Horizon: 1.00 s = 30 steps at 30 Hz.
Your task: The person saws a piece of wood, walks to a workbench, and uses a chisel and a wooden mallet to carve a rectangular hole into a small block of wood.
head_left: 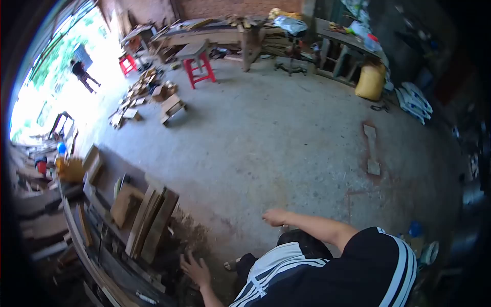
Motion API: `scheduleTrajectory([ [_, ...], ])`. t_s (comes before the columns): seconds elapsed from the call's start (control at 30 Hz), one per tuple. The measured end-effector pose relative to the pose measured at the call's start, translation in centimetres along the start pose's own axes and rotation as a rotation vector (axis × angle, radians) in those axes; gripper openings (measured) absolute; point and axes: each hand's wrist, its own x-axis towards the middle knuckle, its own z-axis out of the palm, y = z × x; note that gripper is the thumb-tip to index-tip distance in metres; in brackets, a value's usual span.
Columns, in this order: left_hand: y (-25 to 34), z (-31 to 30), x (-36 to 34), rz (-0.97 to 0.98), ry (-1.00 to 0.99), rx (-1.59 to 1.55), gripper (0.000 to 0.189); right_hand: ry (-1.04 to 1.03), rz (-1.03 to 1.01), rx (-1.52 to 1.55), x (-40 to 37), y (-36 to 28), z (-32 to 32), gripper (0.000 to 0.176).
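Note:
My left hand (195, 270) is open, its fingers spread and nothing in it. It is beside a stack of wooden boards (149, 225) on a low bench, apart from them as far as I can see. My right hand (276, 217) hangs over the concrete floor in front of my body. Its fingers look loosely curled, with no object visible in them. A sandalled foot (231, 265) shows below, between the two hands.
Wood scraps (146, 87) lie on the floor near a red-legged stool (198, 66). Along the back stands a workbench (215, 36) loaded with timber. At the right are a yellow sack (370, 82) and white bags (413, 101). Another person (82, 74) is outside the bright doorway.

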Motion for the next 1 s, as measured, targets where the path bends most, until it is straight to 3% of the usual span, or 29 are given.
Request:
scheduleTrajectory([
  [0.07, 2.5, 4.3, -0.3, 0.024, -0.181, -0.033, 0.057, 0.012, 0.288, 0.039, -3.7, 5.4, -2.6, 0.034],
  [0.13, 2.5, 10.0, -1.0, 0.016, -0.431, -0.035, 0.059, 0.001, 0.445, 0.16, -6.5, 9.9, -4.6, 0.038],
  [0.23, 3.2, 14.8, -0.6, -0.109, -0.856, 0.03, 0.061, 0.09, 0.42, 0.251, -7.3, 16.6, -5.1, 0.037],
  [0.27, 1.1, 19.0, -1.4, -0.102, -0.85, 0.034, 0.061, 0.099, 0.42, 0.254, -6.5, 18.8, -4.7, 0.037],
  [0.3, 0.1, 21.9, -1.3, 0.042, -0.932, 0.026, 0.055, 0.151, 0.417, 0.28, -5.4, 21.1, -4.3, 0.037],
  [0.37, 2.6, 22.8, 2.5, 0.066, -0.929, 0.016, 0.055, 0.214, 0.414, 0.301, -3.7, 23.5, -6.1, 0.036],
  [0.43, 5.2, 24.0, 7.2, 0.099, -0.933, -0.004, 0.054, 0.19, 0.643, 0.718, -2.3, 24.5, -8.6, 0.033],
  [0.63, 13.6, 24.7, 30.4, 0.238, -0.918, -0.033, 0.051, 0.352, 0.68, 0.527, 1.6, 33.2, -8.7, 0.027],
  [0.7, 17.4, 25.8, 36.3, 0.281, -0.951, -0.064, 0.05, 0.221, 0.885, 0.527, 0.1, 32.8, -11.7, 0.029],
  [0.8, 23.2, 27.7, 44.6, 0.319, -1.0, -0.116, 0.049, 0.072, 1.02, 0.651, 1.1, 34.4, -14.5, 0.029],
  [0.87, 29.8, 26.8, 52.7, 0.235, -0.86, -0.248, 0.049, 0.139, 0.991, 0.638, 2.2, 35.9, -15.3, 0.03],
  [0.93, 37.1, 23.9, 59.5, 0.397, -0.603, -0.347, 0.048, 0.218, 0.951, 0.637, 3.8, 35.9, -15.9, 0.031],
  [0.97, 39.6, 25.0, 63.1, 0.351, -0.614, -0.459, 0.045, 0.288, 0.963, 0.77, 5.1, 35.8, -16.8, 0.033],
  [1.0, 43.1, 22.3, 65.3, 0.32, -0.649, -0.556, 0.043, 0.36, 0.969, 0.9, 6.6, 35.8, -17.9, 0.036],
])
